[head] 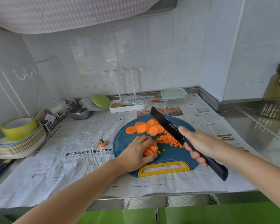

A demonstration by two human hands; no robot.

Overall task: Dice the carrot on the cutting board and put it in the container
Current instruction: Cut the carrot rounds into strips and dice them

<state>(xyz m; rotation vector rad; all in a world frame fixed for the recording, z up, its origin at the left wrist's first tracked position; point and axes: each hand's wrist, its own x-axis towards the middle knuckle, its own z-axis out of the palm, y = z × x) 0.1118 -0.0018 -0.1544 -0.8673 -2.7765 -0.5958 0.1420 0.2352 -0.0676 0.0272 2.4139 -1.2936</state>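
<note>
Gripping stacked carrot slices (pixel 151 149) with left hand (pixel 136 153), right hand (pixel 202 146) clasping knife (pixel 164 122), orange cubes (pixel 168 139) beside

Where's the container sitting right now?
In the head view the container sits at the back of the counter on the newspaper, just right of the white tray and behind the blue cutting board.

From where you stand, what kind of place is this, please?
Most likely a home kitchen: a white tiled wall behind a steel counter, a stack of coloured plates at the left, and a knife over carrot on a blue cutting board.
</note>
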